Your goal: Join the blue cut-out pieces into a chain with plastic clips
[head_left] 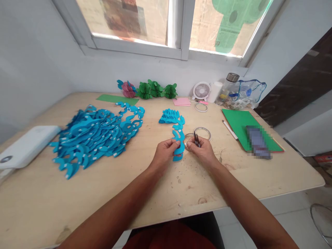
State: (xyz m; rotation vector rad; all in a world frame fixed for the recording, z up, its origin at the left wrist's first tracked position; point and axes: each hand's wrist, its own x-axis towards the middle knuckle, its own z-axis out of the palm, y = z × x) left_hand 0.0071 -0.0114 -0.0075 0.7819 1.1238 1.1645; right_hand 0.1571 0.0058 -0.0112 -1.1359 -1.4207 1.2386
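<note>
My left hand [166, 152] pinches the edge of a chain of curved blue paper pieces [179, 136]. The chain runs from a small folded blue stack [169, 116] down the middle of the table. Close to its right, my right hand [202, 148] is closed around small dark scissors [196, 137], blades pointing up and away from me. A tiny white bit shows at the right fingertips; I cannot make out what it is. Beyond that hand lies a tape roll [202, 133], and a second roll [188, 138] is partly hidden by the fingers.
A large heap of blue paper pieces [95, 135] with white patches lies left, beside a white device [31, 145]. Green paper ornaments [155, 90], a small fan [201, 91] and a glass bottle [227, 89] stand at the back. A green sheet [240, 122] and pen [230, 130] lie right.
</note>
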